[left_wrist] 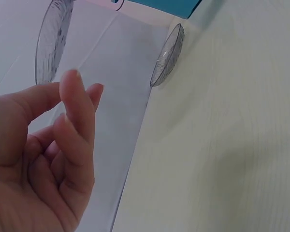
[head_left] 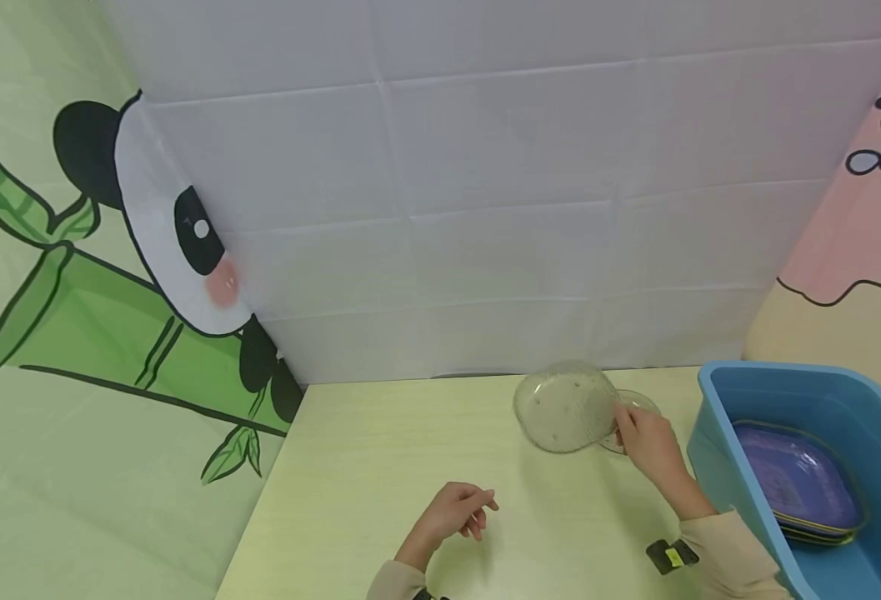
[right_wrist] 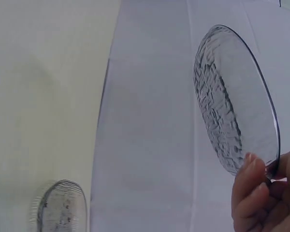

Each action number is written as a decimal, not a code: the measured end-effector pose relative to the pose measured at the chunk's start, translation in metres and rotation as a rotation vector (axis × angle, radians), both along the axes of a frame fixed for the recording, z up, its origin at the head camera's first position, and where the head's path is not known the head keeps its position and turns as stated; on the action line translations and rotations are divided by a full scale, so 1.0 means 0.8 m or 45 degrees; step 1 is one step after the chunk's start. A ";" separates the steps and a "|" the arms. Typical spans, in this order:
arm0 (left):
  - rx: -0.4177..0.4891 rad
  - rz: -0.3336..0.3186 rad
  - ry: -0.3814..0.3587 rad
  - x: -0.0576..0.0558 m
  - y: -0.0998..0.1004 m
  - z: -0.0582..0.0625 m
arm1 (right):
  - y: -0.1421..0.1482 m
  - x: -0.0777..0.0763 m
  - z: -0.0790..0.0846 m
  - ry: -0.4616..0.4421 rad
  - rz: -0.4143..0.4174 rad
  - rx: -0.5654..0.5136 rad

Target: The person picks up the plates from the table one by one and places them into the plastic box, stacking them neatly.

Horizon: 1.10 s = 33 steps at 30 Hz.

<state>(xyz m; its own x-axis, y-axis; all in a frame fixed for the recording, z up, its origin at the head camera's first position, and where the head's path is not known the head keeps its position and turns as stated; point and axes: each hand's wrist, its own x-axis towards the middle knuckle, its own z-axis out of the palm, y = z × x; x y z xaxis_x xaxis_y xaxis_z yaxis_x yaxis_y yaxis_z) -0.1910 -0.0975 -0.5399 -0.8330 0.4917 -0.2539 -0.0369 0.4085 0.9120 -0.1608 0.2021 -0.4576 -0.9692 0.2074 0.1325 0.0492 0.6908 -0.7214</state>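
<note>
My right hand (head_left: 652,448) pinches the edge of a clear textured plate (head_left: 560,408) between thumb and fingers. In the right wrist view this plate (right_wrist: 241,101) is raised and tilted, its patterned underside showing at the left. Beneath and behind it, a second clear dish (head_left: 641,402) rests on the table, partly covered by the plate and my hand in the head view. My left hand (head_left: 455,510) hovers over the front of the table with loosely curled fingers and holds nothing. The left wrist view shows the lower dish (left_wrist: 168,57) lying on the tabletop.
On the right stands a deep blue bin (head_left: 725,442), with a stack of purple and greenish plates (head_left: 803,479) inside. A white cloth (head_left: 500,208) hangs along the table's back edge. A panda-and-bamboo printed cloth (head_left: 147,250) borders the left. The pale table (head_left: 380,467) lies between.
</note>
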 end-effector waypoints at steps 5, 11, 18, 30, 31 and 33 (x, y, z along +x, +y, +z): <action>-0.005 0.001 0.003 0.002 0.000 0.001 | 0.011 -0.002 0.041 0.066 -0.089 -0.082; 0.002 0.008 -0.015 0.004 -0.001 0.002 | 0.037 0.019 0.087 0.068 -0.139 -0.184; 0.016 0.000 -0.024 0.007 -0.002 0.000 | 0.095 0.050 0.127 0.045 -0.170 -0.298; 0.009 -0.010 -0.027 0.008 -0.006 -0.001 | 0.354 0.028 0.000 0.113 -0.280 -0.072; 0.009 -0.010 -0.027 0.008 -0.006 0.000 | 0.383 0.024 -0.021 0.113 -0.290 -0.048; 0.008 -0.009 -0.027 0.008 -0.008 0.000 | 0.423 0.023 -0.050 0.046 -0.302 -0.006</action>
